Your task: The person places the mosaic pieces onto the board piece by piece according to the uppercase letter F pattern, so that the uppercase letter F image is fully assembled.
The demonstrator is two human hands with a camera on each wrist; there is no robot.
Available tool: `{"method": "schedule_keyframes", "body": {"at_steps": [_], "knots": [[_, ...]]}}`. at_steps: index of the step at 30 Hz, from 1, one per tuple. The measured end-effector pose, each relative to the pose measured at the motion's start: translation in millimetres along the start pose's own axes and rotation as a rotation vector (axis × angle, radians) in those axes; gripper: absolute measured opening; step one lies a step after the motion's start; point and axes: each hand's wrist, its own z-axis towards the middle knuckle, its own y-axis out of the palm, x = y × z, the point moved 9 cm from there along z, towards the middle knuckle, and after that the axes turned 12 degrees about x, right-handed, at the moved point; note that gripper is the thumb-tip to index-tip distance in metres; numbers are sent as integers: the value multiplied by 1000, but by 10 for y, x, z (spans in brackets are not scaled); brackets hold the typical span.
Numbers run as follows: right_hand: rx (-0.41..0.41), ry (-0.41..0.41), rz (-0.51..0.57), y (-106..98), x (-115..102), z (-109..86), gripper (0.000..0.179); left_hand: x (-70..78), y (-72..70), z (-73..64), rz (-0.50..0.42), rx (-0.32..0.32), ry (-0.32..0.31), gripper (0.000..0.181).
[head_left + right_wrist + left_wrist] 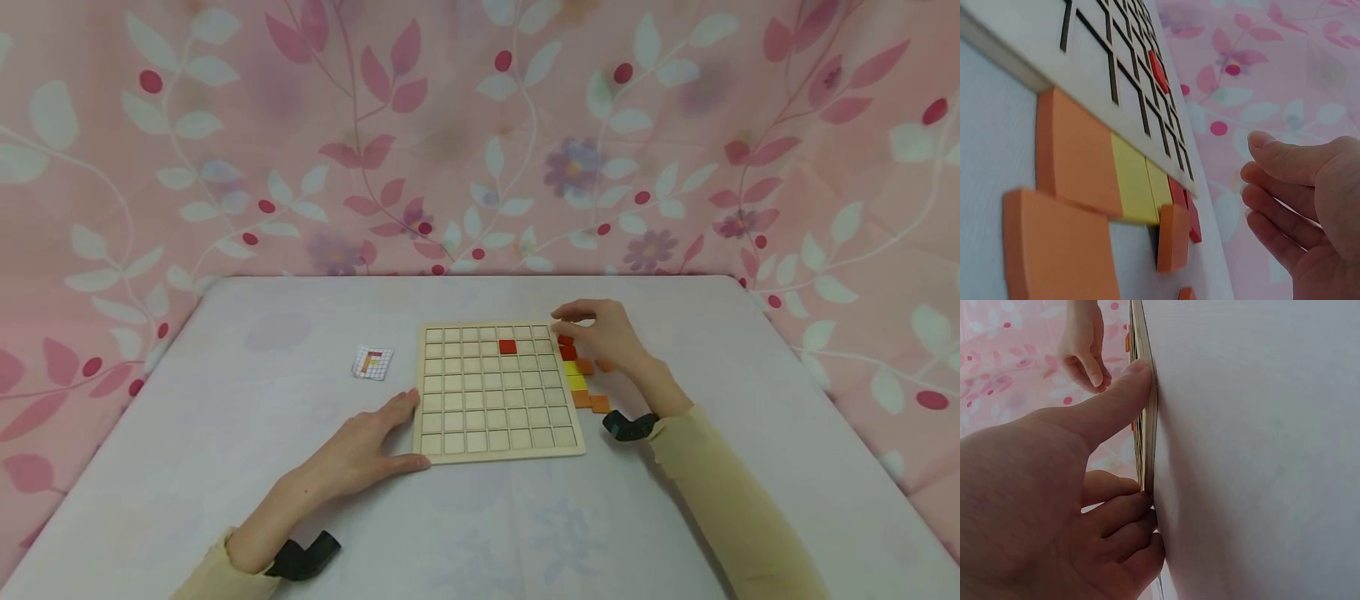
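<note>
A pale wooden grid board [498, 459] lies on the table, with one red tile [507, 347] in a square near its far side. My left hand [352, 450] rests at the board's left edge, thumb by the near corner and fingers spread farther up. Over the far right corner is my right hand [603, 333], its thumb and fingers apart and nothing visible between them in the right wrist view. Close below it, red tiles [567, 353], yellow tiles [575, 382] and orange tiles [1079, 150] lie along the board's right edge.
A small pattern card [372, 363] with a coloured shape on a printed grid lies left of the board. A white cloth [225, 400] covers the table. Behind it hangs a pink floral curtain [450, 150]. More orange tiles [1060, 250] lie loose beside the row.
</note>
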Motion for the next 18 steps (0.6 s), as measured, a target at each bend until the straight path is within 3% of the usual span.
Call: {"method": "schedule_keyframes", "body": {"at_steps": [8, 13, 18], "knots": [[12, 55, -33, -163, 362, -104, 26, 8, 5, 10, -3, -8, 2, 99], [-23, 109, 4, -134, 512, -135, 21, -15, -10, 5, 0, -10, -13, 99], [-87, 111, 30, -88, 549, -146, 17, -5, 2, 5, -12, -8, -13, 98]]}}
